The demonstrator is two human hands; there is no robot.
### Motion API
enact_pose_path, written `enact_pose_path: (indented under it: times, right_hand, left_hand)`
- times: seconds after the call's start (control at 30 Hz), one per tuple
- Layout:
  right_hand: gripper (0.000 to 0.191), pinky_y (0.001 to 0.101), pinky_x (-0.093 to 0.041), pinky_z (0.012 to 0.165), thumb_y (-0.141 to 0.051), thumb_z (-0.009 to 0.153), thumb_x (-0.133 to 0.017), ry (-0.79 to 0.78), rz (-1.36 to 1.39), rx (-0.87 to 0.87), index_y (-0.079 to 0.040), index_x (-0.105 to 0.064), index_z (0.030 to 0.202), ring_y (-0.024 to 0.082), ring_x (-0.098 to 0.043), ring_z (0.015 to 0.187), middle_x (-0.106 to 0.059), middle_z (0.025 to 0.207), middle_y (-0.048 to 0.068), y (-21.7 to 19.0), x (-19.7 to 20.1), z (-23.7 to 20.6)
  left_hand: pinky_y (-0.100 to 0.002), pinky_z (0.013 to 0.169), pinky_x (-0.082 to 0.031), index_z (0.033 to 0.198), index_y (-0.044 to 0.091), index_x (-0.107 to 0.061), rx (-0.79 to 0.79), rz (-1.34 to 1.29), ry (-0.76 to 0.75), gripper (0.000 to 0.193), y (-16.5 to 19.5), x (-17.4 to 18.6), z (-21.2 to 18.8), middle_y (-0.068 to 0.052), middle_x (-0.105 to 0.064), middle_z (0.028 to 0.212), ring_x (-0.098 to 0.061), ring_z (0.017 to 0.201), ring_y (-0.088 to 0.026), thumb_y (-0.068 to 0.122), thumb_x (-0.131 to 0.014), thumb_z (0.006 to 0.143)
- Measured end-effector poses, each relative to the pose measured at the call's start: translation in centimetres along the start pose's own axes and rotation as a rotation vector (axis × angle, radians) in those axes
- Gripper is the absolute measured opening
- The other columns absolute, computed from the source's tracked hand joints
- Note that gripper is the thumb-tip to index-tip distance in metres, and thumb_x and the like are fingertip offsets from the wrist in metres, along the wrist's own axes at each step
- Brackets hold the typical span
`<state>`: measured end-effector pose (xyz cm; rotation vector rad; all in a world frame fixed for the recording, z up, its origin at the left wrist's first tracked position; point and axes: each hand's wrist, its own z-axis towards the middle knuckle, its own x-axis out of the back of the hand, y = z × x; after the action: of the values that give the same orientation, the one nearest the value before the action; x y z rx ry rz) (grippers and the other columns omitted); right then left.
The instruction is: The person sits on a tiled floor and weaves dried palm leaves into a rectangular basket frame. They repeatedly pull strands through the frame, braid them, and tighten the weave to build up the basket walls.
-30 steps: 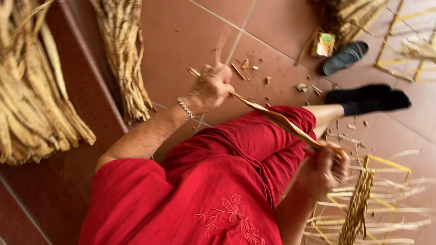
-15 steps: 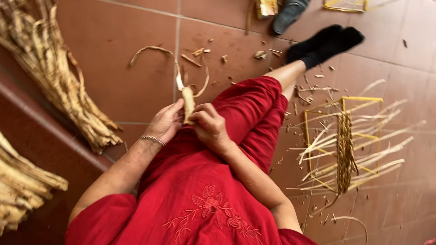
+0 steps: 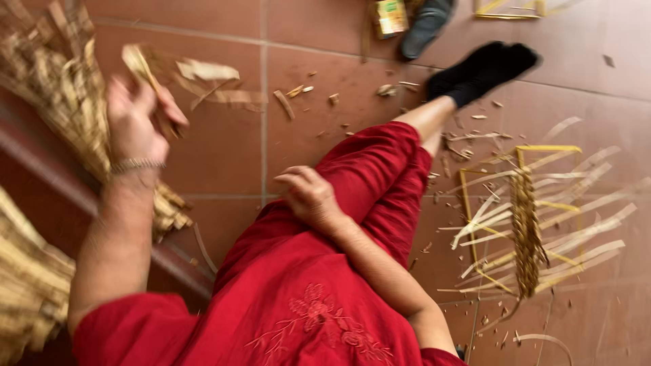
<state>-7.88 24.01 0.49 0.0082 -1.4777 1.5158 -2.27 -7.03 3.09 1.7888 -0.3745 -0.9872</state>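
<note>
My left hand (image 3: pixel 139 115) is raised at the upper left and grips a dried, tan plant strip (image 3: pixel 203 78) that trails to the right above the tiled floor. A thin bracelet circles that wrist. My right hand (image 3: pixel 308 196) rests on my red-trousered thigh with its fingers loosely curled and nothing in it. To the right, on the floor, lies a half-woven piece (image 3: pixel 525 227): a braided tan column crossed by pale strips on a yellow wire frame.
Bundles of dried fibre (image 3: pixel 47 88) lie at the left along a raised step, another bundle (image 3: pixel 27 291) at the lower left. My leg ends in a black sock (image 3: pixel 485 68). A dark shoe (image 3: pixel 424 24) and a small carton (image 3: pixel 392 17) sit at the top. Scraps litter the tiles.
My hands were together at my lap on a strip. My left hand has since swung up and left with the strip, and my right hand has let go and settled on my thigh.
</note>
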Motion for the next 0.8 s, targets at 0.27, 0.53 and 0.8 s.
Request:
enact_pose_path:
  times: [0.27, 0.53, 0.8]
  right_hand:
    - [0.022, 0.0292, -0.059, 0.074, -0.002, 0.089, -0.080, -0.079, 0.084, -0.178, -0.004, -0.072, 0.110, 0.018, -0.072, 0.083, -0.071, 0.105, 0.010, 3.9, -2.2, 1.1]
    - [0.017, 0.0286, -0.058, 0.078, -0.002, 0.093, -0.078, -0.138, 0.074, -0.230, -0.003, -0.073, 0.110, 0.018, -0.073, 0.087, -0.072, 0.107, 0.010, 3.2, -3.9, 2.6]
    - [0.017, 0.0279, -0.058, 0.079, 0.000, 0.094, -0.078, -0.140, 0.049, -0.210, -0.003, -0.073, 0.110, 0.018, -0.072, 0.088, -0.073, 0.107, 0.010, 1.5, -4.6, 3.0]
  left_hand:
    - [-0.023, 0.054, -0.039, 0.117, 0.004, -0.052, -0.363, 0.452, 0.475, 0.030, 5.4, 9.5, -2.3, -0.001, -0.050, 0.079, -0.041, 0.060, -0.008, 0.034, -0.049, 0.122]
    - [-0.026, 0.057, -0.064, 0.089, 0.006, -0.064, 0.385, 0.688, 0.755, 0.009, -2.3, 14.4, -4.8, -0.008, -0.071, 0.084, -0.071, 0.067, -0.014, 0.012, -0.063, 0.096]
    - [-0.033, 0.089, -0.062, 0.087, -0.004, -0.074, 0.778, 1.246, 0.549, 0.015, -2.6, 15.0, -5.2, -0.021, -0.080, 0.104, -0.077, 0.089, -0.023, 0.006, -0.065, 0.094]
